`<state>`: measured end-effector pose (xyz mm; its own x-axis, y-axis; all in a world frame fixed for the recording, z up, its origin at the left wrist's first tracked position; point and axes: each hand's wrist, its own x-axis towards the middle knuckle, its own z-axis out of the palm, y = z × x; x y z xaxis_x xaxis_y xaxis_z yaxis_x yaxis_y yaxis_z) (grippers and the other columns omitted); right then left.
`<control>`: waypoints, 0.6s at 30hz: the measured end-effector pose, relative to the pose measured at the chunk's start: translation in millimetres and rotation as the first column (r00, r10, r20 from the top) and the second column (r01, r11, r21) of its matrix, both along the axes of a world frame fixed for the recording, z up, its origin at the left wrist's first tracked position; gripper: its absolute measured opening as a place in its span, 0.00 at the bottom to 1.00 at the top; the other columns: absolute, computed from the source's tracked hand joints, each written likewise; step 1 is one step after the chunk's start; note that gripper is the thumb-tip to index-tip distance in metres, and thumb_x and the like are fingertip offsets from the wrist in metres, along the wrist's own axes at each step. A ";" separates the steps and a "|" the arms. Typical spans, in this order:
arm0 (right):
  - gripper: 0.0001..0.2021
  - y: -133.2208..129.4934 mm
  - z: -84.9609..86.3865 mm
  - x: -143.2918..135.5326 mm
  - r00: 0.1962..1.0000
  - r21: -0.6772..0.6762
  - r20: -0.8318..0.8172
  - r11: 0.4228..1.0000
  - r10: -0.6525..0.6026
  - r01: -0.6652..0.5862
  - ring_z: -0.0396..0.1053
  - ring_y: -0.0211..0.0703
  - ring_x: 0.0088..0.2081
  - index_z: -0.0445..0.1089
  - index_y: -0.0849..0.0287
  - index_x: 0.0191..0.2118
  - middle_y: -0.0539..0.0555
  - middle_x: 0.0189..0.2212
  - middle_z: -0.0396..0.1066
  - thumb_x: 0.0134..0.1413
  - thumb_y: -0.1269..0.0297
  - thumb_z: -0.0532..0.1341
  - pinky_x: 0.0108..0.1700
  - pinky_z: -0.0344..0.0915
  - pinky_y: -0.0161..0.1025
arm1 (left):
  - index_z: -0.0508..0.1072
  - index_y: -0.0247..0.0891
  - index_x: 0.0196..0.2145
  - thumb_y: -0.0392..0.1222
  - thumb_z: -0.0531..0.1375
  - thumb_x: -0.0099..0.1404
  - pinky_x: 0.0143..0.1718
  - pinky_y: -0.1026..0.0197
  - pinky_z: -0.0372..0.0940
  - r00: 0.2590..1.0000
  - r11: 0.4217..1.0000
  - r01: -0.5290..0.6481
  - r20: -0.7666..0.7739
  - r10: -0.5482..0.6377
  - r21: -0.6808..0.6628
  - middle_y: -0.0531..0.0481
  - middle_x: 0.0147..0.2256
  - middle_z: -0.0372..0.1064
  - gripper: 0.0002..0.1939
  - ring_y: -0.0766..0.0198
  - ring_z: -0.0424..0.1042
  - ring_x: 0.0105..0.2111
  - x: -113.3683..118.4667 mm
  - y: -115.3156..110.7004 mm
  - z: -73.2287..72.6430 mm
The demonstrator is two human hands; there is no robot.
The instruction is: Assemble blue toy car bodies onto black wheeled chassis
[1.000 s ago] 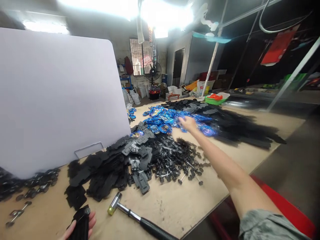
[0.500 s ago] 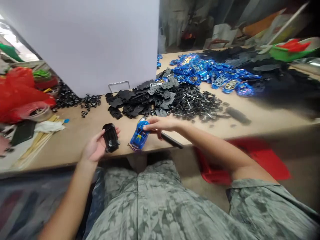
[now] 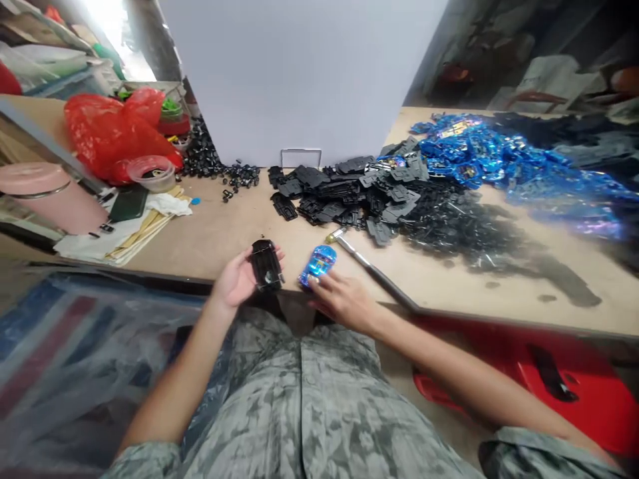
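My left hand (image 3: 238,279) holds a black toy car base (image 3: 266,265) over the table's front edge, with the fingers curled around it from below. To its right, my right hand (image 3: 344,299) has its fingertips on the near end of a shiny blue toy car body (image 3: 318,263). The two car parts are apart. A hammer (image 3: 372,269) with a dark handle lies on the table right of the blue body. Behind are a heap of flat black car bases (image 3: 332,193) and a blurred pile of small black parts with metal rods (image 3: 454,223).
Blue car bodies (image 3: 464,150) are heaped at the back right. A white panel (image 3: 299,80) stands behind the black heap. At the left are a red bag (image 3: 114,133), a pink bottle (image 3: 50,199) and a phone (image 3: 128,205). A red stool (image 3: 499,352) is below the table edge.
The view has turned left, so the scene sits further right. My right hand has moved from the blue body's upper side to its near end. The hammer's head is now uncovered.
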<state>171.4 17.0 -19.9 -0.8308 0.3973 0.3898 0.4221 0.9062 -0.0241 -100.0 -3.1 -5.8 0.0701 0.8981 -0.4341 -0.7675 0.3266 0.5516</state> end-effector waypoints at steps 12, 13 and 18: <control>0.28 -3.3 31.7 25.0 0.826 0.082 -0.563 0.997 0.035 0.014 0.75 0.43 0.37 0.72 0.54 0.62 0.56 0.38 0.76 0.57 0.81 0.66 0.39 0.75 0.41 | 0.72 0.26 0.59 0.44 0.47 0.77 0.57 0.43 0.69 0.974 0.975 0.205 0.082 -0.212 0.080 0.31 0.47 0.80 0.24 0.47 0.81 0.48 20.7 3.3 -12.1; 0.28 -4.6 34.0 21.8 0.818 0.089 -0.573 0.996 0.048 0.005 0.76 0.44 0.38 0.72 0.54 0.61 0.57 0.39 0.76 0.57 0.82 0.66 0.40 0.76 0.42 | 0.73 0.26 0.58 0.44 0.47 0.77 0.56 0.45 0.70 0.972 0.975 0.208 0.094 -0.215 0.080 0.32 0.45 0.81 0.24 0.49 0.82 0.46 23.4 4.9 -12.9; 0.26 -7.6 28.3 3.9 0.845 0.181 -0.505 0.979 0.175 -0.095 0.77 0.45 0.42 0.70 0.62 0.63 0.60 0.41 0.77 0.59 0.80 0.66 0.49 0.79 0.46 | 0.76 0.29 0.55 0.41 0.51 0.77 0.54 0.54 0.71 0.983 0.991 0.131 0.125 -0.131 0.008 0.41 0.39 0.83 0.19 0.58 0.82 0.38 34.6 12.2 -14.6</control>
